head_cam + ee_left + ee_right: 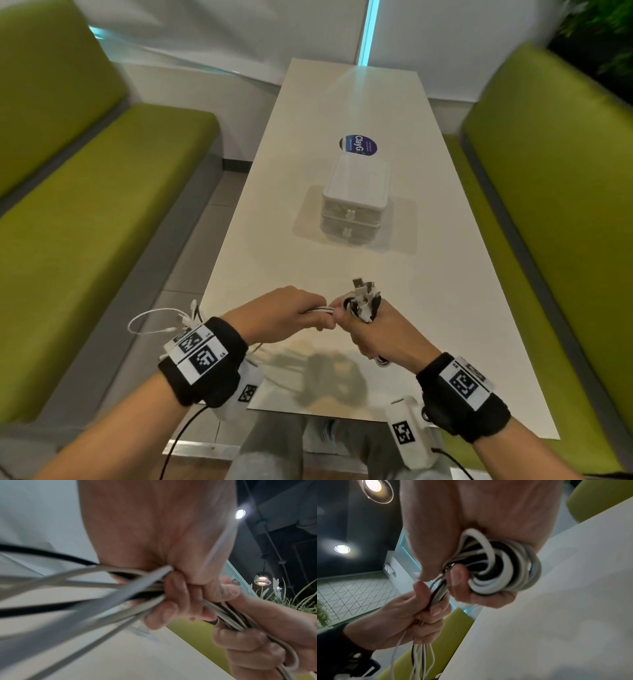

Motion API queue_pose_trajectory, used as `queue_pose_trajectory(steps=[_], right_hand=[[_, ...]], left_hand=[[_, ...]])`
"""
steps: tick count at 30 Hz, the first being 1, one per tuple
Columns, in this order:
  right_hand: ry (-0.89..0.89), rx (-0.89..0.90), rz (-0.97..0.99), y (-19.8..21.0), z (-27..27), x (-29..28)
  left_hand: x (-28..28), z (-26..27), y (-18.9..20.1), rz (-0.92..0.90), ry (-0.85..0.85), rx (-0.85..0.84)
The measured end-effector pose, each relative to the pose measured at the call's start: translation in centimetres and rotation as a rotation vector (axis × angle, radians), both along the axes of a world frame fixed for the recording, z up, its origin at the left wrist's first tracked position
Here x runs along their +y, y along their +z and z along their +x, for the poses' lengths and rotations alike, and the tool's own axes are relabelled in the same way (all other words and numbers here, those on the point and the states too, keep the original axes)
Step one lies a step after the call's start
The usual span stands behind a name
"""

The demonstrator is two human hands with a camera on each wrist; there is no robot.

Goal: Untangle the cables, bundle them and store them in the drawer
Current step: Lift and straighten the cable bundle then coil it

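Observation:
Both hands hold one bunch of white and black cables above the near end of the white table. My right hand grips a coiled cable bundle, with plug ends sticking up from the fist. My left hand is curled round the straight run of cables just left of the coil. The loose cable tails loop out past my left wrist, off the table's left edge. A small white two-drawer unit stands mid-table with both drawers pushed in.
A round blue sticker lies on the table behind the drawer unit. Green benches run along both sides of the table. A plant stands at the far right. My legs show under the table's near edge.

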State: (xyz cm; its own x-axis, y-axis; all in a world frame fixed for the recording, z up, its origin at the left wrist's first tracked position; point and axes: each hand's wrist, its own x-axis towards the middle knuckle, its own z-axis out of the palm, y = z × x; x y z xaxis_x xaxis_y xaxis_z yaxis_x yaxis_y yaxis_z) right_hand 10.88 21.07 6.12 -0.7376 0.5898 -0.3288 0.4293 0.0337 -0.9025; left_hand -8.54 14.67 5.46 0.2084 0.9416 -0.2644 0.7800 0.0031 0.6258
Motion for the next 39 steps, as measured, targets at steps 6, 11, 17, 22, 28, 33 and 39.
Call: queue_pose_trajectory(steps=[6,11,17,22,28,33,39], right_hand=[[0.055,-0.033,-0.029,0.6,0.8,0.1],[0.079,0.116,-0.247,0.7,0.9,0.3],[0.004,0.064,-0.206,0.8,0.5,1.6],[-0.121,0.099,-0.136,-0.1,-0.1,1.8],[-0.369,0.202,-0.065,-0.8,-0.3,1.6],[-0.431,0.173,-0.013,-1.9,-0.8,0.4],[-0.608,0.239,-0.141,-2.4,-1.6,-0.5]], left_hand=[[0.7,0.8,0.3,0.078,-0.056,0.093],[0.8,0.6,0.4,0.166,-0.026,0.073],[0.5,-0.8,0.1,0.06,0.139,-0.075],[0.2,-0.1,-0.2,0.083,0.246,-0.173],[-0.3,0.4,0.5,-0.002,0.363,-0.22],[-0.8,1.6,0.1,0.152,0.365,-0.061],[-1.3,4.6,-0.8,0.169,0.275,0.024]])
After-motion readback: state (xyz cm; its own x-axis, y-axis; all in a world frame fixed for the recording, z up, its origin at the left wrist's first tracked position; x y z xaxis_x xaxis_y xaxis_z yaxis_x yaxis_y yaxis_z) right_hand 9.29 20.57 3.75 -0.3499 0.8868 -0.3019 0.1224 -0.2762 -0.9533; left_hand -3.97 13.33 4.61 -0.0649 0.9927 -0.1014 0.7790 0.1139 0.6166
